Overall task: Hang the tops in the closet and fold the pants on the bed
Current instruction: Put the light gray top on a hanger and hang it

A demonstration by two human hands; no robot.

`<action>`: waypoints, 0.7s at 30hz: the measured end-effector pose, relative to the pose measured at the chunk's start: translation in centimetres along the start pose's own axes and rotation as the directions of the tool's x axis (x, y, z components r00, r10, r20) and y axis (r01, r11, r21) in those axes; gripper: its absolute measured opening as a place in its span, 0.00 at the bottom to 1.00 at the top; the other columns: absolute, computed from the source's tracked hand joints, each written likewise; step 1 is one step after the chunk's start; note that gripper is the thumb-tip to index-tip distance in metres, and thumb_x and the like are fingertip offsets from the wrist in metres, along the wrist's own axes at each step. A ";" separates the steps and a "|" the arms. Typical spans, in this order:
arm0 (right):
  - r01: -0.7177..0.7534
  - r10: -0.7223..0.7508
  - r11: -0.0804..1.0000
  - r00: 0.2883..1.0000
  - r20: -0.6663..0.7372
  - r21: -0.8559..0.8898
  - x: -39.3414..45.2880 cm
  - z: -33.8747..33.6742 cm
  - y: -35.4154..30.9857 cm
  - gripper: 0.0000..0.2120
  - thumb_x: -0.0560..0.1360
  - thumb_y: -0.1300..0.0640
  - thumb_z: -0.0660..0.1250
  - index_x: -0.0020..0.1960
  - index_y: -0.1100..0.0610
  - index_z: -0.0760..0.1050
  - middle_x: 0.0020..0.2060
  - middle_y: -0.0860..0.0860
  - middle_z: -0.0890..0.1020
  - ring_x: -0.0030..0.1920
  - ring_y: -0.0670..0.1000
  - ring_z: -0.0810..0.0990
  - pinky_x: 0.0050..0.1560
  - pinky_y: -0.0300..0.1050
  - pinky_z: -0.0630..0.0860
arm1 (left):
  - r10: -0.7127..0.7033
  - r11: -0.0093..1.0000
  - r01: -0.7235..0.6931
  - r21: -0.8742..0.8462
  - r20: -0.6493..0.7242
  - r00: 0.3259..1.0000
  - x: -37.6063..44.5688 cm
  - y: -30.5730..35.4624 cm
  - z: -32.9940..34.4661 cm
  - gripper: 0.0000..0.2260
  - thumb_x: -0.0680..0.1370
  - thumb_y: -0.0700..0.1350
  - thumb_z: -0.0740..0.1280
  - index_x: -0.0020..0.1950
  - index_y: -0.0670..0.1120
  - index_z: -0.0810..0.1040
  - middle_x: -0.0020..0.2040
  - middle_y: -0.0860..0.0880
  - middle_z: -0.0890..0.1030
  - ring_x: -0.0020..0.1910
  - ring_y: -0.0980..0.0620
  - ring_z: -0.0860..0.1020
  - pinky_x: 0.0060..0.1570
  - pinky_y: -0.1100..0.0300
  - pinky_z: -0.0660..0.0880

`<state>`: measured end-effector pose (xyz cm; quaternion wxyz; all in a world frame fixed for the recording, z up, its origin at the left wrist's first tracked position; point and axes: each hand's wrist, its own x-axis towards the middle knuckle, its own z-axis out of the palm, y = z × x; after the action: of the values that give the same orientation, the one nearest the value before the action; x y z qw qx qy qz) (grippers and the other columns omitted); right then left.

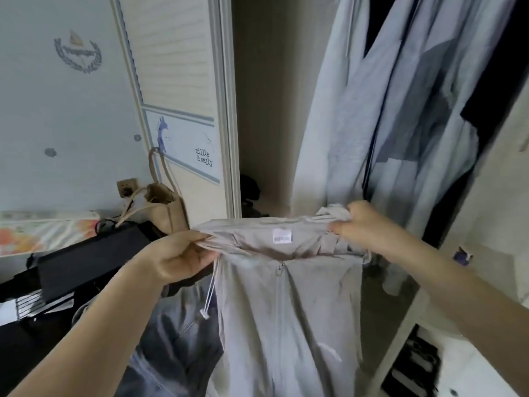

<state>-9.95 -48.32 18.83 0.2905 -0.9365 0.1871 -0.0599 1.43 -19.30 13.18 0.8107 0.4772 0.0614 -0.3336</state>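
Observation:
I hold a light grey zip-up garment (283,310) spread out in front of the open closet (266,110). It has a white label near the top edge, a centre zipper and a white drawstring hanging at its left. My left hand (183,256) pinches its top left corner. My right hand (360,227) grips the bunched top right corner. The fabric hangs down between my forearms. Behind it lies a blue-grey denim piece (171,339), partly hidden.
Grey and blue tops (400,110) hang in the closet at the right, with dark garments behind them. A closet door (177,81) stands at the left. A beige tote bag (163,207) and a black case (86,259) sit at the left. White shelving (486,325) is at the right.

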 end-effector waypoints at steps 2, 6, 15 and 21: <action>-0.002 -0.005 0.999 0.991 -0.132 -0.053 2.3 1.0 0.7 0.07 0.77 0.58 0.63 0.41 0.58 0.73 0.34 0.55 0.76 0.35 0.53 0.76 0.30 0.41 0.65 | -0.131 0.986 0.112 0.125 0.155 0.979 0.9 2.0 1.2 0.07 0.73 0.37 0.66 0.50 0.43 0.78 0.42 0.46 0.80 0.37 0.51 0.81 0.36 0.59 0.81; -0.166 0.233 0.949 0.943 -0.240 0.269 6.3 0.8 1.4 0.07 0.77 0.60 0.60 0.46 0.63 0.75 0.31 0.56 0.75 0.32 0.54 0.74 0.30 0.41 0.66 | -0.205 0.966 0.144 0.215 0.293 0.934 2.6 5.1 1.9 0.05 0.72 0.43 0.68 0.42 0.43 0.82 0.37 0.46 0.81 0.35 0.51 0.81 0.36 0.61 0.80; -0.339 0.302 0.809 0.941 0.154 0.481 8.8 2.4 -2.2 0.19 0.69 0.50 0.73 0.55 0.57 0.75 0.44 0.57 0.85 0.41 0.54 0.86 0.36 0.46 0.81 | 0.107 0.994 -0.096 -0.049 0.343 0.933 9.0 11.8 3.6 0.14 0.75 0.50 0.64 0.53 0.45 0.84 0.48 0.46 0.84 0.45 0.48 0.83 0.45 0.55 0.81; -0.288 0.253 0.929 0.953 0.169 0.231 11.0 3.2 -4.5 0.18 0.71 0.49 0.72 0.57 0.57 0.74 0.46 0.53 0.83 0.43 0.49 0.84 0.40 0.42 0.82 | 0.118 0.980 -0.180 0.079 0.500 0.858 11.5 14.9 6.2 0.12 0.74 0.48 0.67 0.47 0.42 0.86 0.47 0.41 0.84 0.45 0.44 0.84 0.41 0.52 0.81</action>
<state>2.29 -47.47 18.78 0.4251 -0.8588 0.2850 0.0212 17.86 -25.13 22.64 0.7919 0.4286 -0.2051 -0.3836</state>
